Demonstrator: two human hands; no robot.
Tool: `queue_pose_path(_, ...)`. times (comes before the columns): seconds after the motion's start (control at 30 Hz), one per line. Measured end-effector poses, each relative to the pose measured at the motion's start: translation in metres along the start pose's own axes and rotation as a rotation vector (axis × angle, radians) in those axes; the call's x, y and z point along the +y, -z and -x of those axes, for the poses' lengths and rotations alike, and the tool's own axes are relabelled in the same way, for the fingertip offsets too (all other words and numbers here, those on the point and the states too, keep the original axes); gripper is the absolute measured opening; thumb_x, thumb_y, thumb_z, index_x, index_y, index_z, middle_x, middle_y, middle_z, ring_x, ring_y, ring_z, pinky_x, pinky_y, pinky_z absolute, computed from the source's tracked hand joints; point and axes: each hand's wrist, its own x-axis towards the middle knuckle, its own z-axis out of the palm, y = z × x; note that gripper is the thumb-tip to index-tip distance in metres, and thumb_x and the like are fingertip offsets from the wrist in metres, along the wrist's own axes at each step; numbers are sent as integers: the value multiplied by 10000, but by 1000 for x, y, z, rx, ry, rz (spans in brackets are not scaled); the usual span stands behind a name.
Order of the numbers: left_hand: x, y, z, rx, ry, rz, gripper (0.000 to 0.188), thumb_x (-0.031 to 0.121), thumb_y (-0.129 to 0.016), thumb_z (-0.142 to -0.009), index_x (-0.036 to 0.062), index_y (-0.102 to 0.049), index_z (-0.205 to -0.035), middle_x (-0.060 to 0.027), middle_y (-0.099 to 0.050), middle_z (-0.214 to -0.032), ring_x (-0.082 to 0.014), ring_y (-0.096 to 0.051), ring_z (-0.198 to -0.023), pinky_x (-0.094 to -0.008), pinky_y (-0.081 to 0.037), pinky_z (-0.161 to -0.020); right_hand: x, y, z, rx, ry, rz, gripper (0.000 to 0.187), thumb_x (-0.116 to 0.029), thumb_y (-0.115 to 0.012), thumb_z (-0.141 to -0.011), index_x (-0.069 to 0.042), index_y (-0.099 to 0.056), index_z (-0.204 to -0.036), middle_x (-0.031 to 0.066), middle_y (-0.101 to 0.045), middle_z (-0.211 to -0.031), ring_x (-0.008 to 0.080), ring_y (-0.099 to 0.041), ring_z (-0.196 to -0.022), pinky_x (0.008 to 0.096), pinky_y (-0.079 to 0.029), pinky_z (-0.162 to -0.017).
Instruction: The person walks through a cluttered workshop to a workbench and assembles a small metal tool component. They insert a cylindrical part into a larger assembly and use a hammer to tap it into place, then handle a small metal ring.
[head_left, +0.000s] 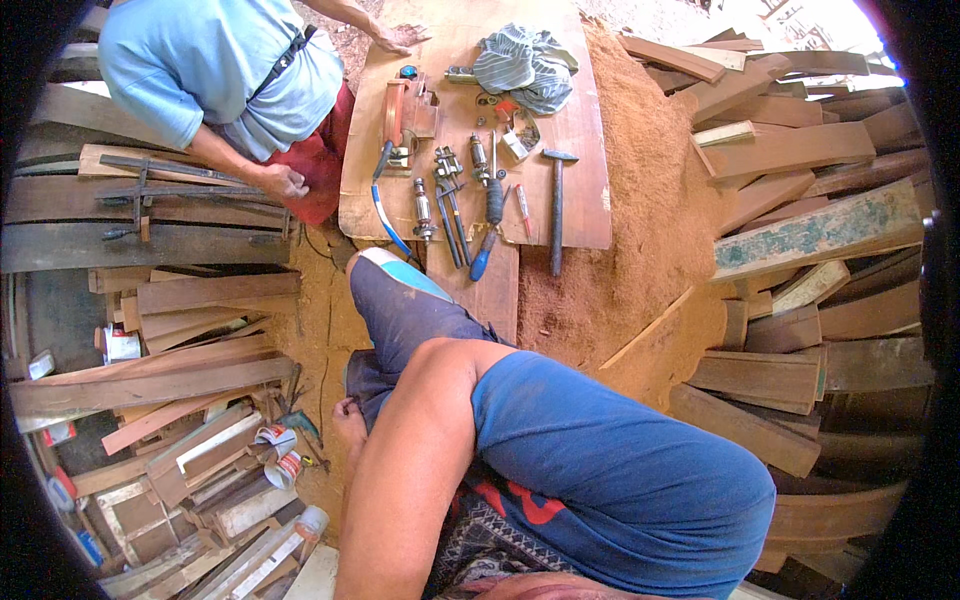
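Note:
A bare bent arm (410, 470) in a blue sleeve, apparently my right, crosses my lap; its hand is out of view past the lower edge. Beside it my left hand (350, 425) is partly hidden, with curled fingers near my dark shorts (405, 325). What they may hold is hidden. Beyond my knee, tools lie on a wooden board (585, 215): a hammer (557, 205), a red-and-white pen-like tool (523, 208), a blue-handled tool (482, 258), two motor armatures (423, 208), a black long-handled tool (452, 200) and an orange power tool body (396, 115) with a blue cord (388, 220).
Across the board at left stands another person (220, 80) in a light blue shirt, one hand (400, 38) over its far edge. A striped cloth (525, 68) lies there. Sawdust (640, 190) heaps on the right. Planks (800, 150) are stacked on both sides; bar clamps (150, 185) rest left.

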Motion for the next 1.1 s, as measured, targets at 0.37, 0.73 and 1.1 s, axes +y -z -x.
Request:
queue_pose_path(0.37, -14, -4, -5, 6, 6, 15, 258, 133, -604, -908, -32, -701, -1081, -212, -718, -1068, -330, -669, -1019, -401, -505, -930, -7, 0, 4, -17, -5, 18, 210, -253, -718, -893, -62, -703, -977, 173, -663, -903, 368, -633, -919, 472, -507, -809)
queue_pose_path(0.73, -39, -10, -21, -20, -9, 19, 249, 148, -611, -910, -27, -698, -1065, -195, -693, -1093, -328, -643, -1029, -411, -489, -950, -37, 27, 31, 38, -92, 153, 215, -252, -729, -884, -65, -707, -987, 170, -670, -911, 364, -639, -931, 470, -511, -818)
queue_pose_path(1.1, -101, -1, 6, 21, 415, 314, 316, 247, -574, -963, -12, -705, -1085, -147, -709, -1044, -278, -650, -1014, -387, -504, -921, -341, 135, 456, 1398, -1158, 2098, 173, 76, -679, -856, -17, -731, -993, 132, -677, -995, 220, -681, -922, 329, -561, -771)
